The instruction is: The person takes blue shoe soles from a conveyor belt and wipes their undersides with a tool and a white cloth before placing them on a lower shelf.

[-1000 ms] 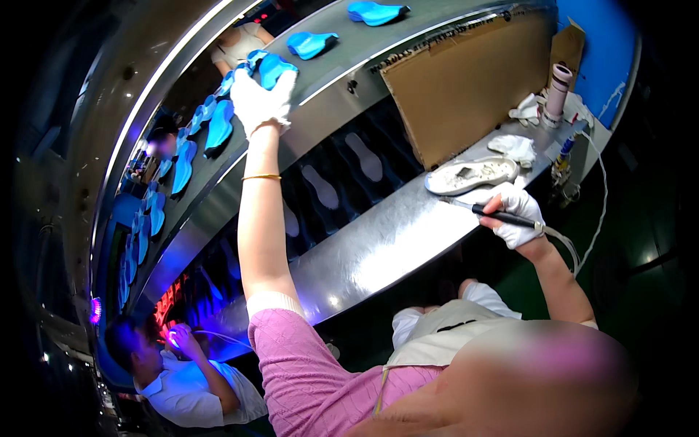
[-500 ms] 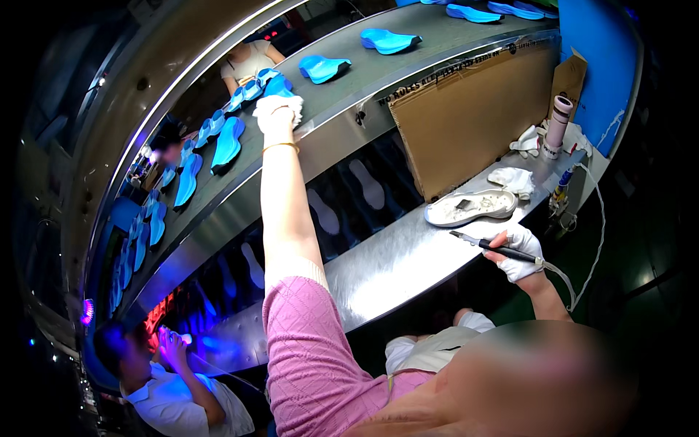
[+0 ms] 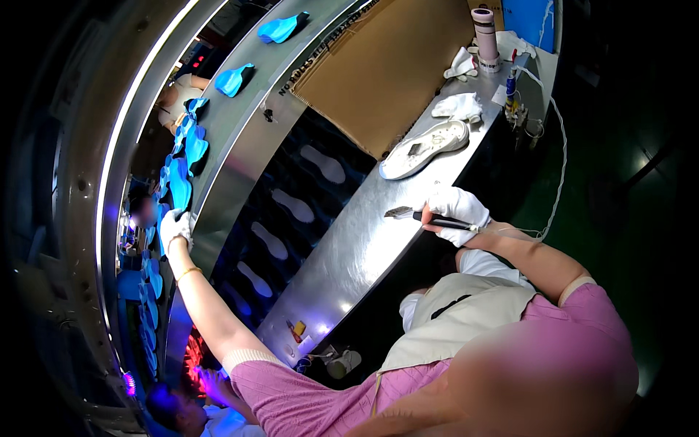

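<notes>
Left hand [image 3: 175, 229] — farther left along belt [image 3: 223, 125], right hand [image 3: 461, 210] (still holding tool [image 3: 445, 221])

You have a long, dark grey belt [image 3: 280, 62] curving along your left side, with a shiny metal side wall [image 3: 244, 156]. Past it, a thin white light strip [image 3: 129, 98] bends down next to a big, dark metal cover [image 3: 76, 189]. In front of you is a long silver bench [image 3: 328, 284], and light makes a bright patch on its top. A big brown cardboard sheet [image 3: 386, 73] stands by the belt at the far end. Behind that you can see a bright blue panel [image 3: 528, 25]. The floor [image 3: 582, 255] on your right is dark green. Low on your left, there is a red glow [image 3: 194, 357] and a small purple lamp [image 3: 129, 384].
</notes>
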`<state>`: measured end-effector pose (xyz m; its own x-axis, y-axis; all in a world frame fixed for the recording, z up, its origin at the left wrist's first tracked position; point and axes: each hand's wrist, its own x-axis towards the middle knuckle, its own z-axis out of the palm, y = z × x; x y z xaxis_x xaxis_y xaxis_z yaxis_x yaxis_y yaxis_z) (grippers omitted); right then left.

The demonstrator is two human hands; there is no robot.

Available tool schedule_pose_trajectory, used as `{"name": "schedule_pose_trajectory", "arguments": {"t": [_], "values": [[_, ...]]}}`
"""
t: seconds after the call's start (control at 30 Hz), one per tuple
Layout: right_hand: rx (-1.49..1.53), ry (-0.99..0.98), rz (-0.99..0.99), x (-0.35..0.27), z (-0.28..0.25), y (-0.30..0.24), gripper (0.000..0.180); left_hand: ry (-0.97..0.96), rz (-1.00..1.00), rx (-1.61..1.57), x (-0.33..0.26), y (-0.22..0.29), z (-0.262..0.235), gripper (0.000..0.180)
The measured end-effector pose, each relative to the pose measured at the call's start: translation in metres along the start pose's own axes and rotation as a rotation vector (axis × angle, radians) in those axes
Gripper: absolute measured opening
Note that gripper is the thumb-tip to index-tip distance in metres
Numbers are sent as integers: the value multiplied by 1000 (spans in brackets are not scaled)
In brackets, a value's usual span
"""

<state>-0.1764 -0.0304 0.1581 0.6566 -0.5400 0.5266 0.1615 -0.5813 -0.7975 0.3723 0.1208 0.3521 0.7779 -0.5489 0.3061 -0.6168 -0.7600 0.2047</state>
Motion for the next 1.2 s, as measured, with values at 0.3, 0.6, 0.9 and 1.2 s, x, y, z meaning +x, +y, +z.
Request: {"name": "schedule_pose_trajectory", "arguments": {"t": [0.3, 0.6, 0.9, 1.2], "values": [[-200, 5, -51, -23, 1, 5, 21, 794, 248, -592, -142, 59, -31, 36], [-50, 104, 101, -31, 14, 8, 21, -527, 339, -2169, -227, 103, -26, 36], [-42, 102, 129, -30, 15, 6, 18, -1136, -595, -2407, -366, 148, 163, 88], [180, -54, 200, 1, 50, -21, 15, -993, -443, -2345, -371, 151, 181, 87]]}}
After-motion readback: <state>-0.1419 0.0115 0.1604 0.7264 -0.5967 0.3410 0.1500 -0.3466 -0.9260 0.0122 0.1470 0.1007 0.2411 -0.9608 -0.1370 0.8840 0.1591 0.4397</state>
